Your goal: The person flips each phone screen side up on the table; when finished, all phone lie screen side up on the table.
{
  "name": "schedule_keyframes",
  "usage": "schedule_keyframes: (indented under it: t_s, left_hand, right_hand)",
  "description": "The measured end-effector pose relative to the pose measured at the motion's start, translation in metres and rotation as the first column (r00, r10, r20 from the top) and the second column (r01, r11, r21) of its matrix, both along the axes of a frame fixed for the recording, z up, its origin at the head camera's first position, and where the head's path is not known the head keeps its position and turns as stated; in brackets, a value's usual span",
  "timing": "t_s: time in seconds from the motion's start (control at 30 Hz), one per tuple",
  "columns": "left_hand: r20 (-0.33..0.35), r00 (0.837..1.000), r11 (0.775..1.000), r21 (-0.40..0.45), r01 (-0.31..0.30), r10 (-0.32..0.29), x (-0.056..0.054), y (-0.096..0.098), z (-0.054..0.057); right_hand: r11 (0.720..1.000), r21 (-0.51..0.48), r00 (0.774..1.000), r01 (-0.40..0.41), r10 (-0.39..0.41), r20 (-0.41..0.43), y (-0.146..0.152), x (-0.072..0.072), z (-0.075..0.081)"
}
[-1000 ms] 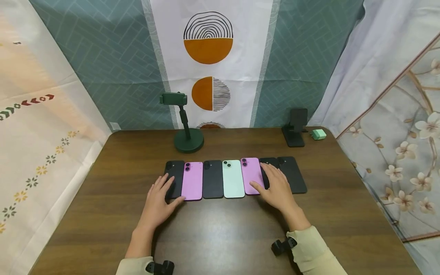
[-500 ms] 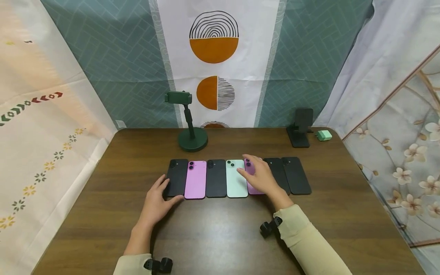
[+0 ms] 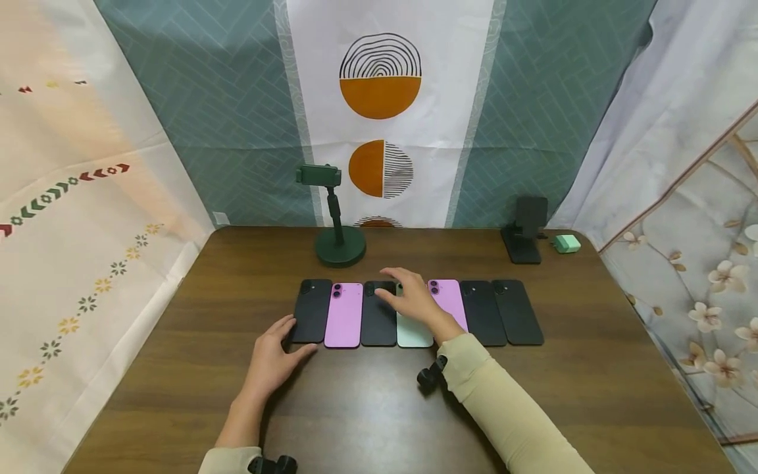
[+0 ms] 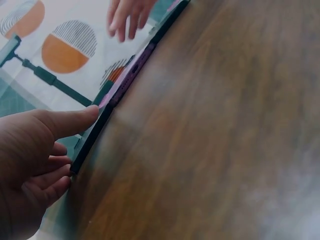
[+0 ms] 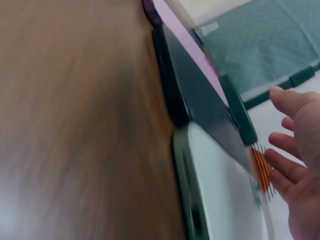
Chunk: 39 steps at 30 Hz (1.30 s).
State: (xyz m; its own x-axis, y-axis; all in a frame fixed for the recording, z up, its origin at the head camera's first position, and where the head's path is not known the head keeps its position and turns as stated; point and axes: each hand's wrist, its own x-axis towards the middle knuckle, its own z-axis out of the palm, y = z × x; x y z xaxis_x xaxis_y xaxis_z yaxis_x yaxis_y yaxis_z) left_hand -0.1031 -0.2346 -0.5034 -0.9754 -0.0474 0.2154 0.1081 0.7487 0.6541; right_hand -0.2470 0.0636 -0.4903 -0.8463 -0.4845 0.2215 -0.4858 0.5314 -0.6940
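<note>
Several smartphones lie face down side by side in one row. From the left in the head view come a black phone [image 3: 312, 311], a pink phone [image 3: 343, 316], a black phone [image 3: 379, 322], a mint-green phone [image 3: 414, 332], a pink phone [image 3: 447, 303] and two black phones [image 3: 483, 314] at the right end. My left hand [image 3: 274, 359] is at the leftmost phone, fingertips by its left edge and thumb near its lower edge. My right hand [image 3: 411, 299] hovers above the mint-green phone, fingers spread and pointing left, hiding its upper part. It holds nothing.
Behind the row stands a green phone stand [image 3: 340, 247] with a round base. A black folding stand [image 3: 523, 230] and a mint charger plug [image 3: 566, 243] sit at the back right of the wooden table [image 3: 355, 415]. Cloth hangings surround the table's back and sides.
My right hand has swept left along the row, from the black phones at the right to above the mint-green phone. My left hand stays by the leftmost phone. The head view has shifted slightly.
</note>
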Motion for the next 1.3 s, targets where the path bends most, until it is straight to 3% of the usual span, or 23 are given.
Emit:
schedule_keyframes:
  t_s: [0.13,0.37,0.73,1.3]
  left_hand:
    - [-0.006,1.0,1.0,-0.002,-0.014,0.014,-0.001,0.004,-0.001]
    - [0.069,0.997,1.0,-0.002,-0.031,0.031,-0.004,0.009,-0.005]
    - [0.086,0.996,0.999,0.013,-0.037,0.036,-0.009,0.009,-0.003]
    - [0.079,0.995,0.998,0.037,-0.058,0.055,-0.014,0.007,-0.003]
  right_hand:
    - [1.0,0.009,0.999,-0.021,0.021,0.036,-0.021,-0.007,-0.002]
    - [0.997,0.047,0.996,-0.068,0.065,0.065,-0.051,-0.014,-0.011]
    - [0.986,0.1,0.991,-0.137,0.136,0.01,-0.088,-0.02,-0.016]
    - [0.952,0.213,0.975,-0.22,0.221,0.016,-0.107,-0.019,-0.006]
